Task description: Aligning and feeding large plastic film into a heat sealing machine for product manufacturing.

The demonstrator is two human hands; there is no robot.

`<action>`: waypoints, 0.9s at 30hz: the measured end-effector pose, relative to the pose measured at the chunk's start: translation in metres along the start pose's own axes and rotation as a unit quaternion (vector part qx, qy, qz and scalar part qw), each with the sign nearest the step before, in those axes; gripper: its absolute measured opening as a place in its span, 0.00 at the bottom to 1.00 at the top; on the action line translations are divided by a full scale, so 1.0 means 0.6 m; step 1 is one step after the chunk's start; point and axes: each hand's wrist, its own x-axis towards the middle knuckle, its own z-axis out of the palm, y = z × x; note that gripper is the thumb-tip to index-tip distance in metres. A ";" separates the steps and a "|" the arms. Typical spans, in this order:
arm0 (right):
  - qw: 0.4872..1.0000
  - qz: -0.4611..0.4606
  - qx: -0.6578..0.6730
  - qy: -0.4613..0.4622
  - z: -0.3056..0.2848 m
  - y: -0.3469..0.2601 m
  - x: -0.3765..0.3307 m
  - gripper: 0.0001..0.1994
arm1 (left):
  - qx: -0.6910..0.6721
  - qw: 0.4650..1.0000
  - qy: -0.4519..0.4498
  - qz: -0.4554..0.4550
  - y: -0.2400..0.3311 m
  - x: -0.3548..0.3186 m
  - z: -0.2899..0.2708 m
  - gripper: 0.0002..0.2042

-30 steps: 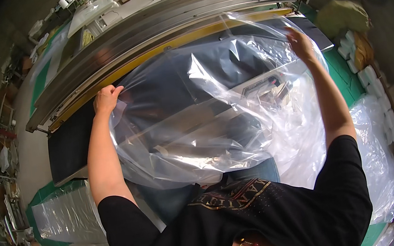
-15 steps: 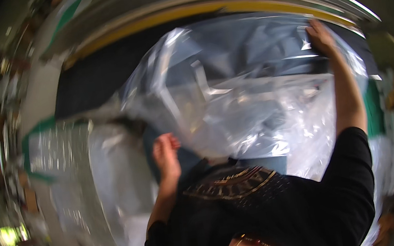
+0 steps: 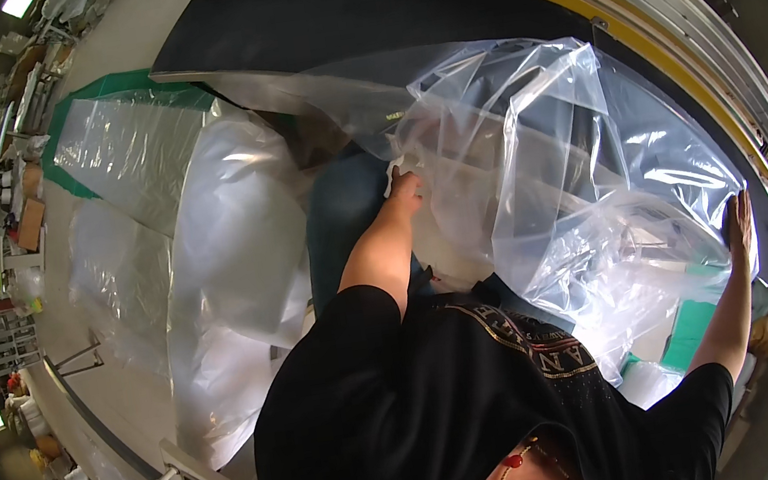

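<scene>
A large clear plastic sheet (image 3: 548, 148), crumpled and shiny, spreads from the black tabletop (image 3: 294, 17) down over its near edge toward my lap. Bunched film at the sheet's left side is gripped by my left hand (image 3: 405, 190), whose fingers are curled closed. Far to the right, my right hand (image 3: 741, 227) rests against the film near the table's right end, fingers stretched out and pressed flat. The sheet's folds rise between my two hands.
A yellow-edged metal rail (image 3: 597, 9) runs along the table's far side. Left of me lie a filled translucent plastic bag (image 3: 238, 211) and film-covered material on green sheeting (image 3: 58, 153). More green material (image 3: 692, 334) shows below the right side. Cluttered shelves line the left wall.
The view has turned, shifting the table up and right. My left hand, formerly free in the air, now holds the film's edge. My right hand has moved to the table's right end.
</scene>
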 end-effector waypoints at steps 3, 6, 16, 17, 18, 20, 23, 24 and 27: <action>0.998 0.064 -0.020 -0.001 -0.048 0.055 -0.060 0.31 | 0.032 0.986 -0.102 -0.130 -0.036 -0.043 0.136 0.29; 0.994 0.085 0.065 0.000 -0.064 0.064 -0.063 0.31 | 0.003 0.914 -0.278 -0.294 -0.041 -0.085 0.182 0.19; 0.947 -0.094 -0.302 0.056 -0.046 0.125 -0.074 0.18 | 0.158 0.981 -0.002 -0.108 -0.153 0.077 0.107 0.32; 0.985 0.016 -0.168 0.021 -0.017 0.068 -0.060 0.20 | 0.158 0.982 0.010 -0.102 -0.131 0.066 0.082 0.32; 0.992 0.086 -0.096 0.008 -0.012 0.025 -0.048 0.25 | 0.134 0.986 0.008 -0.099 -0.117 0.063 0.072 0.30; 0.992 0.084 -0.087 0.020 -0.025 0.018 -0.045 0.30 | 0.088 0.991 -0.011 -0.097 -0.106 0.069 0.086 0.27; 0.984 0.032 -0.168 0.041 -0.053 0.107 -0.054 0.30 | 0.027 0.993 -0.054 -0.098 -0.117 0.093 0.132 0.22; 0.988 0.040 -0.143 0.040 -0.041 0.088 -0.044 0.30 | 0.008 0.995 -0.052 -0.089 -0.114 0.097 0.120 0.20; 0.971 0.009 -0.238 0.017 -0.049 0.091 -0.049 0.29 | 0.015 0.993 -0.105 -0.060 -0.129 0.126 0.110 0.18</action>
